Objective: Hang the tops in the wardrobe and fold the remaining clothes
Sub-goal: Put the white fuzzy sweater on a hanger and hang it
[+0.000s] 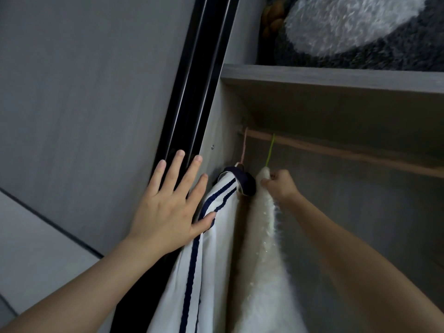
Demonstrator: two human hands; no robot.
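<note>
On my feed the far left is taken up by the grey door (84, 104), with its black track (192, 104) running down beside it. The left hand (165, 207) lies flat across the door's edge and the track. Its grip is wide open, four fingers straight and spread with nothing held, and the thumb tip touches the striped top (216, 272). That top is white with navy stripes and navy at the neck. It hangs inside the wardrobe (223, 131), just right of the track, on a pink hanger (243, 147) that reaches up to the rail (348, 152). Just beside it on the right hangs the fluffy top (262, 272), cream-white, on a green hanger (271, 150) hooked over the same rail. The two tops hang side by side, the navy neck close against the fluff. The right hand (280, 186) is at the neck of the fluffy top, right under the green hook. Its grip is closed, fingers curled and pinching the fabric there, though I cannot tell whether it also has the hanger itself. Above the rail sits a shelf (336, 78) carrying a shaggy grey and white blanket (348, 25).
</note>
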